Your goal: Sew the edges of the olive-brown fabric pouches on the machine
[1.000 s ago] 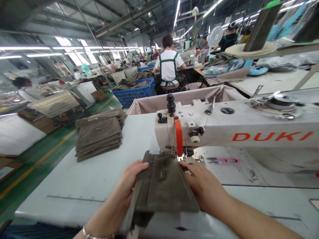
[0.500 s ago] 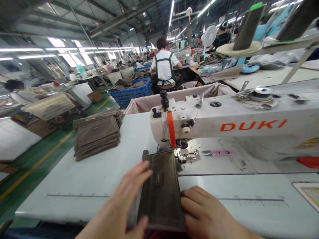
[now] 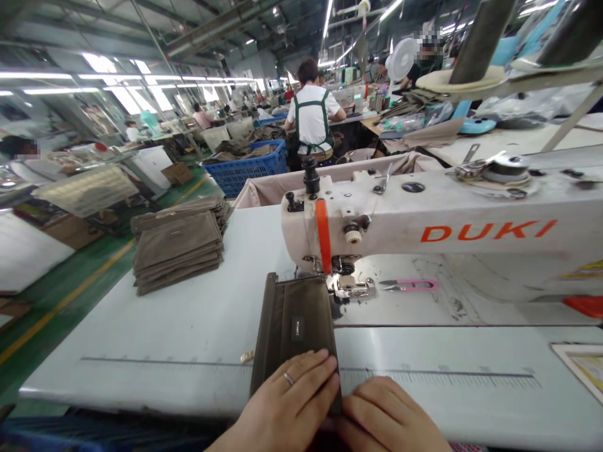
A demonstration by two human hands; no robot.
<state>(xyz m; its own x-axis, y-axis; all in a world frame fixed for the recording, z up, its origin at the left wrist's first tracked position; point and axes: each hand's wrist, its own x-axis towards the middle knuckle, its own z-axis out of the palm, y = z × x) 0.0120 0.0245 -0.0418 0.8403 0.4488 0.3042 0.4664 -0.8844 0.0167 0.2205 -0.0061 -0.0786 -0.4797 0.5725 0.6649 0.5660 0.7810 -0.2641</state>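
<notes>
A dark olive-brown fabric pouch with a small dark label lies on the sewing table, its far right corner at the presser foot of the sewing machine. My left hand, wearing a ring, rests flat across the pouch's near part, fingers stretched out together. Beside the near right edge, my right hand has curled fingers closed on that edge; its fingertips are partly hidden. A small metal zipper pull pokes out at the pouch's left side.
Pink-handled thread snips lie on the machine bed. To the left sits a stack of similar brown pouches. Beyond the table are a fabric-lined bin, a blue crate and a seated co-worker. Thread cones stand upper right.
My left hand has come down from the pouch's left side and moved right onto its near part, uncovering the zipper pull. My right hand stays by the right edge.
</notes>
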